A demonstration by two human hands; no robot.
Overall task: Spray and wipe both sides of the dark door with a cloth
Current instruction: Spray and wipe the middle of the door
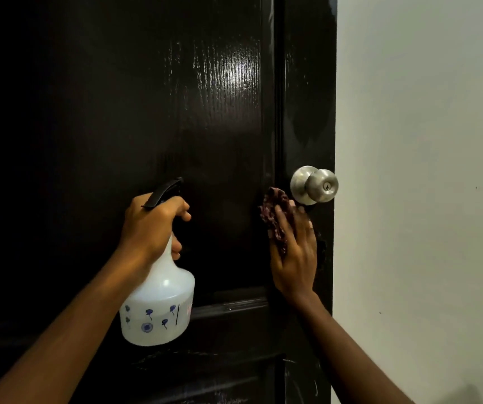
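Note:
The dark glossy door (135, 106) fills the left and middle of the view, with a wet sheen high on its panel. My left hand (150, 225) grips the neck of a white spray bottle (158, 304) with a black trigger head, held upright close to the door. My right hand (294, 249) lies flat, fingers straight, and presses a dark red cloth (274, 211) against the door's right stile. The cloth sits just below and left of the silver door knob (314, 185).
A pale wall (424, 170) runs along the door's right edge. A horizontal rail with moulding (228, 309) crosses the door below the hands.

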